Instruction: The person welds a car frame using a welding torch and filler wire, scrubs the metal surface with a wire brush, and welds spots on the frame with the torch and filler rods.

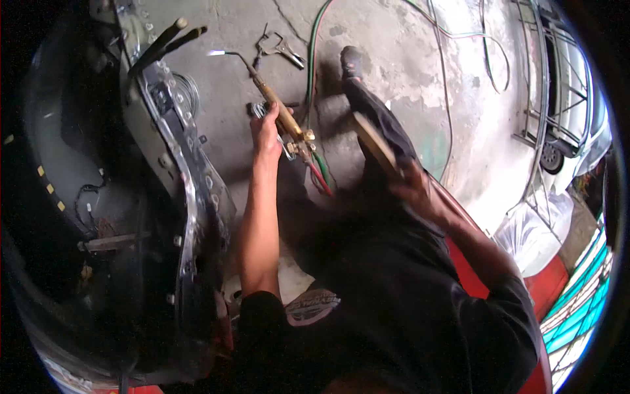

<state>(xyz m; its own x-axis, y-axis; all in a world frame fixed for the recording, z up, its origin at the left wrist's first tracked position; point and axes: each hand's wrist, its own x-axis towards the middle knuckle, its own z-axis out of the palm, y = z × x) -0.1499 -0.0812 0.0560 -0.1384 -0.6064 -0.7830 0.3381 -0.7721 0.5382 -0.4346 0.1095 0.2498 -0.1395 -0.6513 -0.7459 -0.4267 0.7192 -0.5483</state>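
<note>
My left hand [265, 134] is wrapped round a brass gas torch [283, 117], which points up and to the left. A small bright flame [215, 52] burns at its thin bent tip. Red and green hoses [319, 172] run from the valve end. Some shiny metal [258, 109] shows beside my left fingers, too unclear to name. My right hand [413, 192] is closed on the lower end of a flat tan bar [376, 141], blurred and wood-like, held over my leg. On the floor beyond the torch lie locking clamp pliers [282, 49].
A stripped car body edge [187, 197] with clips runs along the left. Two dark rods [167, 46] stick out at its top. Hoses [441, 72] trail over the concrete floor [400, 39]. A plastic bag [541, 230], a metal rack [535, 125] and a vehicle [577, 111] stand at right.
</note>
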